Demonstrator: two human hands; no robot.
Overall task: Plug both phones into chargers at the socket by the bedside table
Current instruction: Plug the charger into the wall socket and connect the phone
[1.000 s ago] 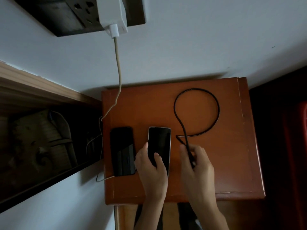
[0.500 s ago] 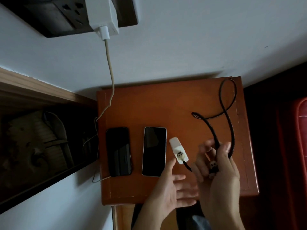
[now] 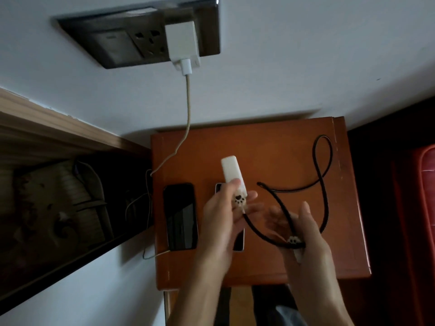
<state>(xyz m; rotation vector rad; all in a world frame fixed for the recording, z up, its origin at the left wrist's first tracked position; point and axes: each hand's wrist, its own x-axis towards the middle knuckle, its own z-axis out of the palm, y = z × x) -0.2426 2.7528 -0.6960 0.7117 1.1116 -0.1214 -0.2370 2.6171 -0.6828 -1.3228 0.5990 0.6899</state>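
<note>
1. Head view, your hands: your left hand (image 3: pixel 221 215) is raised over the bedside table (image 3: pixel 294 262), thumb and fingers pinched on the lower end of a white charger brick (image 3: pixel 231 171) that points up toward the wall.
2. A paw-print mark (image 3: pixel 239 198) sits on the brick's lower end, just beside your thumb, and a black coiled cable (image 3: pixel 322 165) comes out of that end.
3. Your right hand (image 3: pixel 306 234) is half closed, fingers curled loosely around the cable's other end, where a small white connector piece (image 3: pixel 293 240) with a second paw mark shows; how firmly you grip it is blurred, so you cannot tell.
4. Between your hands the cable sags in a short arc, then loops out over the right part of the tabletop and back.
5. The black phone (image 3: pixel 180 216) lies flat, screen up, on the left part of the table, with a thin pale cable (image 3: pixel 186 128) reaching its lower edge.
6. That pale cable climbs the wall to a white wall charger (image 3: pixel 181 42) seated in the socket panel (image 3: pixel 131 43).
7. The second phone (image 3: pixel 239 238), with a light rim, lies just right of the black one, mostly hidden under your left hand.
8. A free outlet (image 3: pixel 149 42) shows in the panel left of the white wall charger.
9. A wooden bed frame (image 3: pixel 47 128) runs along the left of the table.
</note>
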